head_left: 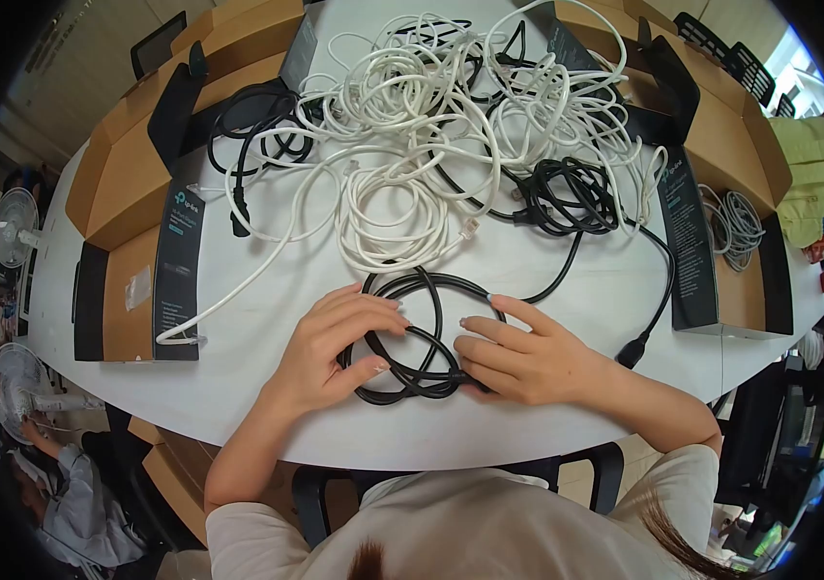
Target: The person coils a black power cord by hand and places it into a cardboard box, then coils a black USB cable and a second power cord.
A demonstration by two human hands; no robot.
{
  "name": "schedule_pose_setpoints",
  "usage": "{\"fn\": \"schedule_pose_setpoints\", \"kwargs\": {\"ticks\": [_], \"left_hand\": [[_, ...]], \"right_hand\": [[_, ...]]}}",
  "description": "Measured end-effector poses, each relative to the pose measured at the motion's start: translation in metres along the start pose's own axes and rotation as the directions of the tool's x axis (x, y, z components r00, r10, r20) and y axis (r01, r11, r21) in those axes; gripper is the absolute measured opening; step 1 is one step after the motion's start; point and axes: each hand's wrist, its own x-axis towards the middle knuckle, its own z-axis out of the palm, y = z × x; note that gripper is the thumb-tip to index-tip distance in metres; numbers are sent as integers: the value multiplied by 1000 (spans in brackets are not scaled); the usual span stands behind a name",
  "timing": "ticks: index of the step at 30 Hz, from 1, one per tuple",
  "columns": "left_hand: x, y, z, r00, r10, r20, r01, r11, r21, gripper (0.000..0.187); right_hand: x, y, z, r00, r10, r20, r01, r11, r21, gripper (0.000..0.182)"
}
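A black cable [437, 309] lies in loose loops on the table in front of me, between my two hands. My left hand [320, 348] curves round the left side of these loops, with the thumb below and the fingertips above. On the opposite side, my right hand [538, 362] has its fingers bent against the strands, the lower ones at the point where they cross. Just beyond the loops rests a coil of white network cable [397, 253] with a clear plug. A bundled black cable [576, 198] sits to its right, and its plug end [632, 351] lies near my right forearm.
A large tangle of white cables [422, 92] covers the far middle of the table [267, 416]. Open cardboard boxes stand at the left [178, 280] and right [691, 251]. A grey cable coil [736, 227] is in the right box. Another person [88, 503] is at lower left, near fans.
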Motion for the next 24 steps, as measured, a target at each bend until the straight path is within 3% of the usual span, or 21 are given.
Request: {"fn": "schedule_pose_setpoints", "kwargs": {"ticks": [10, 13, 16, 19, 24], "left_hand": [[9, 16, -12, 990, 138, 13, -137, 988, -67, 60], [7, 16, -7, 989, 149, -19, -149, 989, 4, 55], [4, 9, -6, 972, 235, -18, -235, 972, -26, 46], [4, 13, -8, 977, 212, -2, -207, 955, -214, 38], [-4, 11, 0, 995, 67, -73, -89, 927, -363, 25]], "right_hand": [[-3, 4, -8, 950, 223, -220, -235, 972, -26, 25], [-5, 7, -9, 942, 226, -248, -229, 973, 19, 24], [-8, 9, -12, 963, 51, -265, -63, 997, -38, 24], [-5, 2, -17, 963, -28, -269, 15, 999, -50, 25], [0, -3, -23, 968, 104, -230, -122, 990, -69, 33]]}}
